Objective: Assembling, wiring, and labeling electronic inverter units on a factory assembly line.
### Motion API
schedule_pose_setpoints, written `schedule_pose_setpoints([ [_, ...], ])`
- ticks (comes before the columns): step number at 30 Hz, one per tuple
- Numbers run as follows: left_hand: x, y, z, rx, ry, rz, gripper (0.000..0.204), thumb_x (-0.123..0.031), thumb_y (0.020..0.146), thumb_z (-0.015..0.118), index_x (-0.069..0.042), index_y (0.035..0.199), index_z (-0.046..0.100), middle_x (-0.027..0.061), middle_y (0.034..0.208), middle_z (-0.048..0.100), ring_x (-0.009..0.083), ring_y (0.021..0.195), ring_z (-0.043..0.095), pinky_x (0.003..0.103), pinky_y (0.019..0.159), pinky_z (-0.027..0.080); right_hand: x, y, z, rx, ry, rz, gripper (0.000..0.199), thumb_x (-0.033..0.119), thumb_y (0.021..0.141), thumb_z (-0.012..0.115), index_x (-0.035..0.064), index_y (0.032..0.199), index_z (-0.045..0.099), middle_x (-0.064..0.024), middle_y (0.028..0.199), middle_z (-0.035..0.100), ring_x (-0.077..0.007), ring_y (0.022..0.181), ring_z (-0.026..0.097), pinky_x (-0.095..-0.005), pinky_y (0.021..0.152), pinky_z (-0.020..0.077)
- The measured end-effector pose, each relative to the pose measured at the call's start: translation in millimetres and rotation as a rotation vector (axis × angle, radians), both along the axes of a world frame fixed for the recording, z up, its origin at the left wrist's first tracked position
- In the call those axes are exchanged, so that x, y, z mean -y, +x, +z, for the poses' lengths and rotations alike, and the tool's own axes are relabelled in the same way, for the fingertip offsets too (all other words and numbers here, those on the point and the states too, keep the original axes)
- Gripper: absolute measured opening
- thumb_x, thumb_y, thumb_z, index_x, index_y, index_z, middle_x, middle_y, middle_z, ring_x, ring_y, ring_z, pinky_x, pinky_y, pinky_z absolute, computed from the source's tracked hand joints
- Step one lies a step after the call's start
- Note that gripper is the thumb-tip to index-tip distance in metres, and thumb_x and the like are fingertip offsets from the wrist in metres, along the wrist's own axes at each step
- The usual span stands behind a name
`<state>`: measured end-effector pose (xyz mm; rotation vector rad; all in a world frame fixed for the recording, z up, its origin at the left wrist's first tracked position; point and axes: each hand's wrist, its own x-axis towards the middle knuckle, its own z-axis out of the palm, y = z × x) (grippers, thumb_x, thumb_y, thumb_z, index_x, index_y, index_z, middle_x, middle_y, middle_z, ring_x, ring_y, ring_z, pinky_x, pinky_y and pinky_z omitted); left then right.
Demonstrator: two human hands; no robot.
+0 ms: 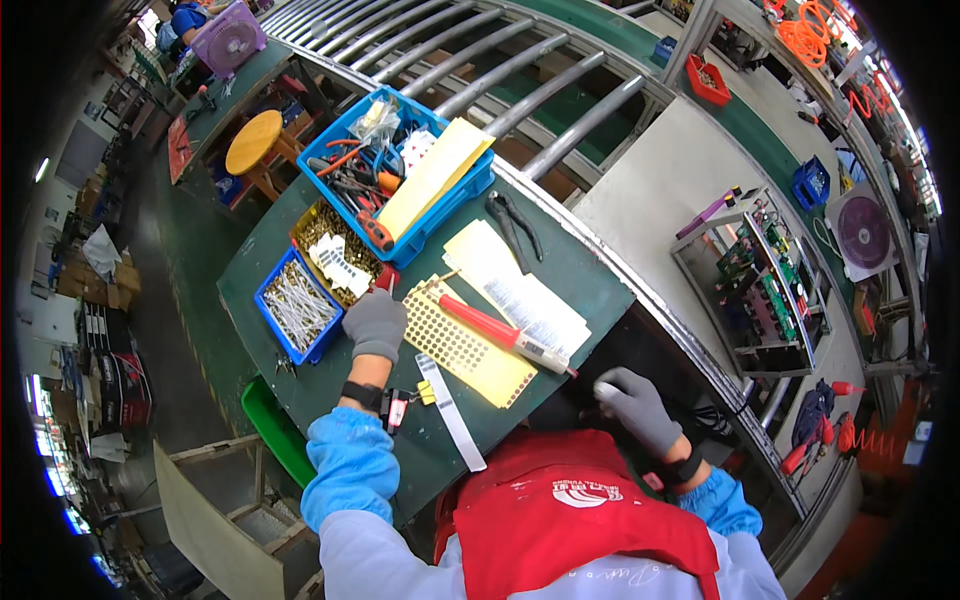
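Observation:
My left hand [376,326], in a grey glove, is at the right end of the blue bin of long white-and-brass pieces [300,306]. Its fingers are drawn together, and whatever they hold is hidden. Just beyond the fingertips is a small red item [388,278]. Over the right front corner of the bench, close to the red apron [570,510], my gloved right hand [640,408] has curled fingers. A pale spot shows at its fingertips, too small to name. Between the hands, a red-and-white pen-like tool [505,334] lies across a yellow sheet of round brown dots [465,345].
A blue crate of hand tools [400,245] stands behind a bin of brass hardware [345,232]. Black-handled pliers [515,230] and printed paper [520,290] lie to its right. A white strip [450,412] lies near the front edge. Conveyor rollers [510,75] run behind the green bench [590,275].

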<state>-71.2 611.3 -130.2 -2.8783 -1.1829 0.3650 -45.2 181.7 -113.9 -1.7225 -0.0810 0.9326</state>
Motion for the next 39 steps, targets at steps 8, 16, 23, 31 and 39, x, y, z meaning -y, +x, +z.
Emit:
schedule_pose_setpoints([
  [8,111,-85,47,0.633,-1.562,0.442,0.026,-0.021,0.088,0.063,0.002,0.1,0.066,0.0066,0.08,0.067,0.0129,0.065,0.065,0.024,0.054,0.049,-120,-14,-4,-0.153,0.141,0.279,0.045,0.032,0.103,0.05,0.0032,0.137,0.051,-0.0083,0.11,0.061,-0.0156,0.101,0.057,-0.0321,0.092,0.0461],
  [16,151,-120,-25,0.368,-0.615,-0.293,0.034,-0.018,0.084,0.062,-0.006,0.116,0.062,0.0129,0.116,0.065,0.0325,0.089,0.065,0.043,0.078,0.053,-138,-25,-21,0.53,-0.205,0.479,0.03,0.021,0.094,0.047,0.0027,0.112,0.064,-0.0228,0.084,0.065,-0.0374,0.082,0.065,-0.0456,0.076,0.0519],
  [23,144,-126,-55,0.335,-0.417,-0.549,0.034,-0.015,0.08,0.063,-0.008,0.113,0.062,0.0105,0.123,0.061,0.0288,0.092,0.063,0.043,0.077,0.052,-164,-14,-22,0.335,-0.401,0.674,0.033,0.019,0.09,0.052,0.0016,0.113,0.068,-0.0206,0.079,0.069,-0.0312,0.061,0.067,-0.0405,0.066,0.0556],
  [31,146,-124,-49,0.359,-0.357,-0.54,0.034,-0.017,0.078,0.064,-0.009,0.111,0.064,0.0088,0.122,0.064,0.0267,0.092,0.063,0.042,0.076,0.051,-179,-7,-14,0.446,-0.48,0.719,0.028,0.022,0.089,0.052,0.0048,0.094,0.073,-0.0211,0.089,0.07,-0.038,0.089,0.067,-0.0455,0.084,0.0516],
  [39,150,-120,-45,0.315,-0.355,-0.528,0.033,-0.019,0.078,0.064,-0.01,0.11,0.065,0.0081,0.122,0.064,0.0265,0.093,0.063,0.042,0.078,0.051,-173,-6,-29,0.473,-0.375,0.632,0.03,0.022,0.085,0.053,0.004,0.098,0.073,-0.0221,0.093,0.07,-0.0381,0.088,0.067,-0.0437,0.085,0.052],
])
